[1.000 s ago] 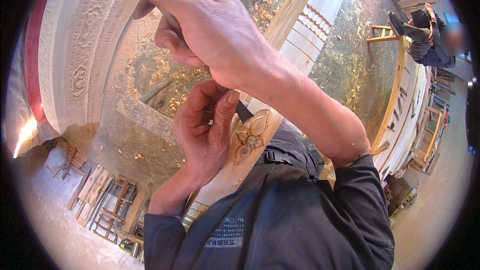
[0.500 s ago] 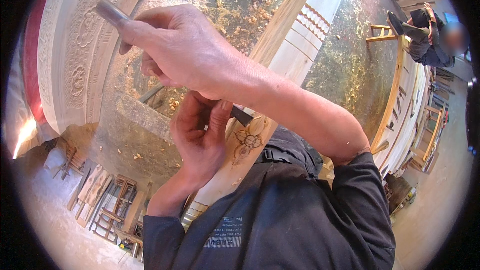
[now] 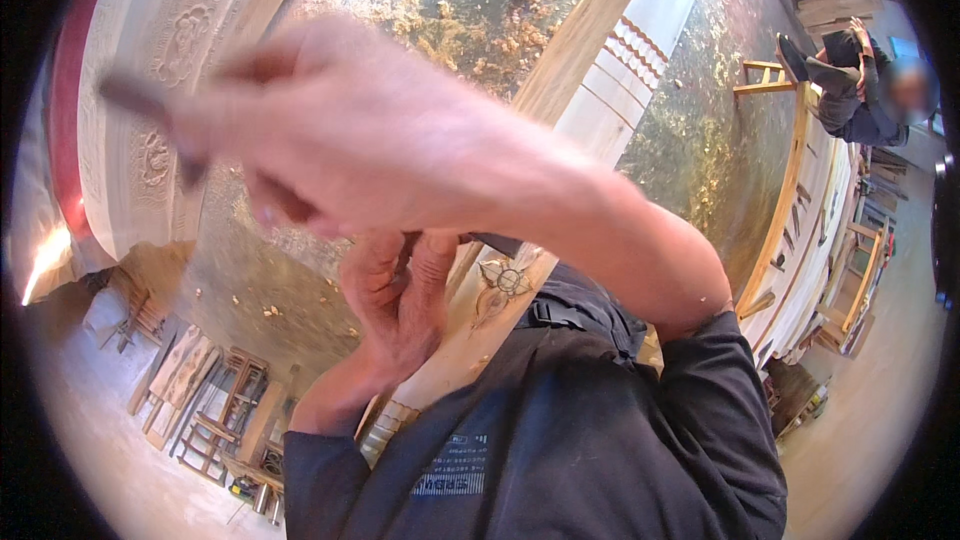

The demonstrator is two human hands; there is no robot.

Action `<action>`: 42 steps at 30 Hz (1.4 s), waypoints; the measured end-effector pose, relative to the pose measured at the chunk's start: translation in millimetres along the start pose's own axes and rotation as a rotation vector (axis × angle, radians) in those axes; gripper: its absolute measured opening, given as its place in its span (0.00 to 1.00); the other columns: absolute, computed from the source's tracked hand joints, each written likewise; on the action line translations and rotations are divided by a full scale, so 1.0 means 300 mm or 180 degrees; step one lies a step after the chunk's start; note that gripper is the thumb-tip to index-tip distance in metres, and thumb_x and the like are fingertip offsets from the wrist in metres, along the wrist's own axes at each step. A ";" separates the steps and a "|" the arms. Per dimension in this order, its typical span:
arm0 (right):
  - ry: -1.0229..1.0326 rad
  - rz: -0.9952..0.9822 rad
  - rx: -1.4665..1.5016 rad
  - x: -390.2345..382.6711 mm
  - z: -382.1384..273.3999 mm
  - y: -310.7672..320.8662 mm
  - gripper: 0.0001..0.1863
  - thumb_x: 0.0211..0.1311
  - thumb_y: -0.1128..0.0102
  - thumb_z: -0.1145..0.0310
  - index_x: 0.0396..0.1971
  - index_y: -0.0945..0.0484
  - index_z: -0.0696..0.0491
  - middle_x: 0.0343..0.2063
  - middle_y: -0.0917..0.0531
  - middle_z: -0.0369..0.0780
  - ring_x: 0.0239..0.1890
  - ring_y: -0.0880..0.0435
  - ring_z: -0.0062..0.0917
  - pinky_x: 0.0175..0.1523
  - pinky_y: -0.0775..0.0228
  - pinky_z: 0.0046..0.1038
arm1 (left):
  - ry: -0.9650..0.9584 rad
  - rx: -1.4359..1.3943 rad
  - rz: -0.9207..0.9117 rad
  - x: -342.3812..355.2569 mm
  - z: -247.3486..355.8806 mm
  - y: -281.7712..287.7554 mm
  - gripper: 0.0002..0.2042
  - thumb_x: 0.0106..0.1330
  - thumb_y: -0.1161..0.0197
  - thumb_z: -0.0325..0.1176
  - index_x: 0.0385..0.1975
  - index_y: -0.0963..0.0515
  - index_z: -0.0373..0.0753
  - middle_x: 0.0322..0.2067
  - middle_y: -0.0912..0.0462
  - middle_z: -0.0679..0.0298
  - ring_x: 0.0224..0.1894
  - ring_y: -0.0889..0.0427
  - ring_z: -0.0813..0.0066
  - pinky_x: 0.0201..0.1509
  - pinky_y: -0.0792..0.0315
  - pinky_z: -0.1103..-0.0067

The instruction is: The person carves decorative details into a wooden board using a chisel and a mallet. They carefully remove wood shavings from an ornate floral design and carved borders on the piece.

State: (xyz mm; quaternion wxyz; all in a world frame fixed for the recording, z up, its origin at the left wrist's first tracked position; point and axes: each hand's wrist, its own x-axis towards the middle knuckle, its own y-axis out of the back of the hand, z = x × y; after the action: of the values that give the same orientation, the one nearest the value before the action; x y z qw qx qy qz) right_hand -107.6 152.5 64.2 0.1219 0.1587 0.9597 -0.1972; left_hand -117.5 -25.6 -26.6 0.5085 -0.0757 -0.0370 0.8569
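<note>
My right hand [image 3: 340,130] is raised over my left, smeared by motion, its fingers wrapped round a dark metal tool [image 3: 140,95] that looks like a hammer. Below the right wrist, my left hand [image 3: 400,290] is closed round a chisel, resting at a pale wooden beam [image 3: 450,365]. Only a bit of the chisel's dark blade [image 3: 492,241] shows; my right forearm covers the rest. Close beside the blade, a round flower-like motif [image 3: 505,281] is marked and partly carved on the beam. Farther up the beam are rows of scalloped carving [image 3: 638,48].
A large carved panel [image 3: 185,40] stands at the left. Wood shavings [image 3: 510,25] lie on the floor. At right, a long bench [image 3: 790,210] holds several tools, and a person [image 3: 860,85] sits beyond. Wooden frames and boards [image 3: 215,405] lie at lower left.
My right hand has swung left and slightly down with the hammer and is now blurred. My left hand has shifted slightly down, and my right forearm covers more of the chisel blade.
</note>
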 end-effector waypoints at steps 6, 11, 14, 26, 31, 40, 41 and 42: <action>0.0598 0.0608 0.0786 0.017 0.029 0.028 0.18 0.71 0.44 0.59 0.34 0.17 0.62 0.14 0.25 0.36 0.15 0.28 0.17 0.21 0.36 0.25 | -0.0252 -0.0046 -0.0063 0.057 0.028 -0.028 0.12 0.79 0.43 0.30 0.54 0.23 0.28 0.43 0.16 0.62 0.45 0.20 0.79 0.50 0.25 0.78; 0.0589 0.0797 0.0769 0.030 0.068 0.031 0.19 0.73 0.45 0.59 0.33 0.18 0.62 0.14 0.25 0.36 0.15 0.28 0.17 0.20 0.37 0.25 | 0.0189 0.0245 0.0099 0.056 0.055 -0.054 0.08 0.77 0.40 0.27 0.47 0.21 0.28 0.38 0.16 0.64 0.39 0.22 0.83 0.45 0.27 0.84; 0.0628 0.0913 0.0637 0.039 0.074 0.038 0.20 0.73 0.46 0.58 0.33 0.18 0.62 0.14 0.25 0.37 0.14 0.29 0.17 0.20 0.37 0.26 | 0.0235 0.0081 0.0241 0.065 0.044 -0.067 0.06 0.76 0.39 0.24 0.45 0.21 0.28 0.35 0.16 0.66 0.37 0.22 0.85 0.41 0.28 0.86; 0.0645 0.0877 0.0837 0.059 0.101 0.053 0.19 0.72 0.47 0.58 0.34 0.20 0.62 0.12 0.26 0.37 0.13 0.31 0.17 0.19 0.42 0.26 | 0.0210 0.0249 0.0322 0.061 0.031 -0.058 0.05 0.74 0.36 0.25 0.40 0.20 0.29 0.31 0.18 0.69 0.33 0.24 0.87 0.36 0.29 0.87; 0.0617 0.0844 0.1001 0.048 0.101 0.061 0.18 0.71 0.46 0.60 0.35 0.20 0.62 0.12 0.27 0.38 0.11 0.34 0.17 0.18 0.45 0.26 | 0.0169 0.0330 0.0265 0.063 0.034 -0.061 0.06 0.74 0.36 0.27 0.40 0.20 0.28 0.31 0.17 0.67 0.33 0.22 0.86 0.36 0.28 0.86; 0.0710 0.0702 0.1328 0.041 0.111 0.086 0.17 0.73 0.47 0.62 0.35 0.20 0.63 0.13 0.27 0.39 0.10 0.35 0.18 0.16 0.47 0.25 | 0.0266 0.0327 0.0314 0.065 0.043 -0.073 0.08 0.74 0.35 0.28 0.43 0.20 0.27 0.31 0.16 0.67 0.34 0.19 0.84 0.38 0.24 0.84; 0.0686 0.0723 0.1339 0.043 0.112 0.088 0.17 0.73 0.47 0.62 0.35 0.20 0.63 0.13 0.26 0.39 0.10 0.35 0.18 0.16 0.47 0.25 | 0.0276 0.0265 0.0341 0.065 0.041 -0.076 0.08 0.74 0.35 0.29 0.43 0.19 0.27 0.31 0.16 0.67 0.34 0.19 0.84 0.38 0.24 0.84; 0.0666 0.0744 0.1348 0.046 0.113 0.090 0.18 0.74 0.47 0.62 0.35 0.20 0.63 0.13 0.26 0.39 0.10 0.35 0.18 0.16 0.47 0.25 | 0.0284 0.0202 0.0366 0.066 0.038 -0.078 0.09 0.74 0.35 0.29 0.42 0.19 0.27 0.31 0.16 0.67 0.34 0.18 0.84 0.38 0.24 0.84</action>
State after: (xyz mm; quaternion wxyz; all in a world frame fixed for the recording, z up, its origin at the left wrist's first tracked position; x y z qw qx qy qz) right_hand -104.8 165.4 20.6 0.0081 0.3099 0.8796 -0.3608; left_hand -108.5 3.1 -14.0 0.4617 -0.0997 0.0173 0.8812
